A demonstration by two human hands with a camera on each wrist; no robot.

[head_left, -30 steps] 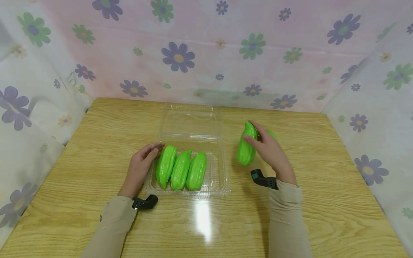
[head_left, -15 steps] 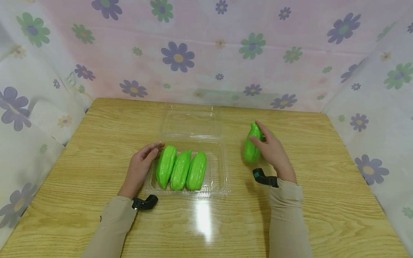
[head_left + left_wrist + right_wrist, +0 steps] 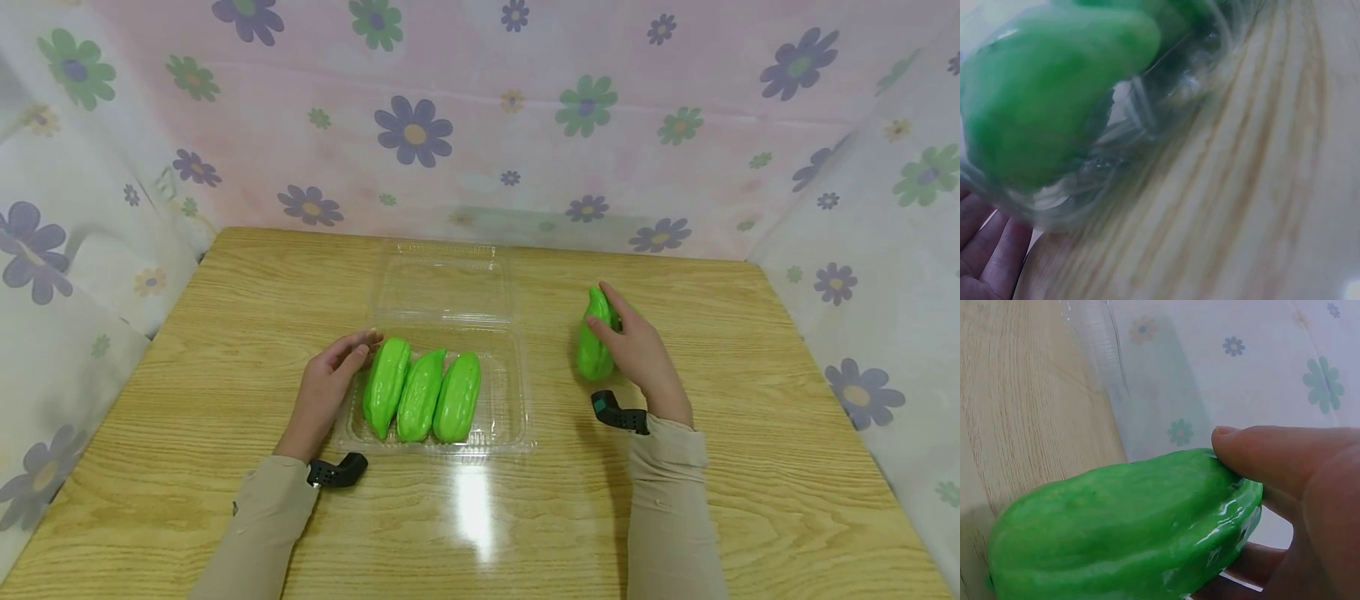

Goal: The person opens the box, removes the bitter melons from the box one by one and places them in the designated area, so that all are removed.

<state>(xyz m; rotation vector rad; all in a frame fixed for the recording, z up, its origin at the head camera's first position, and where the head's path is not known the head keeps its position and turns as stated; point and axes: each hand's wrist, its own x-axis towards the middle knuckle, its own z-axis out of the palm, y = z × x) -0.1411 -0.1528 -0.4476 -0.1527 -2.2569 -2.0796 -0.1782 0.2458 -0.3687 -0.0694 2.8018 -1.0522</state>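
My right hand (image 3: 637, 346) grips a bright green, ridged gourd (image 3: 594, 346) right of the container; in the right wrist view the thumb presses on the gourd (image 3: 1122, 531) near one end. Three similar gourds lie side by side in a clear plastic clamshell container (image 3: 506, 383), the middle gourd (image 3: 422, 396) between the left gourd (image 3: 386, 387) and the right gourd (image 3: 457, 398). At the container's left side rests my left hand (image 3: 330, 379), its fingers by the rim. The left wrist view shows the fingers (image 3: 1004, 256) fairly straight beside the container's edge.
The container's lid (image 3: 442, 283) lies folded back on the wooden table (image 3: 300, 533). A flower-patterned cloth (image 3: 480, 125) stands behind the table and along both sides. Behind my right hand a sliver of green shows, mostly hidden.
My right hand has shifted a little to the right with the gourd, now covering more of the green thing behind it. The left hand and the container have stayed still.
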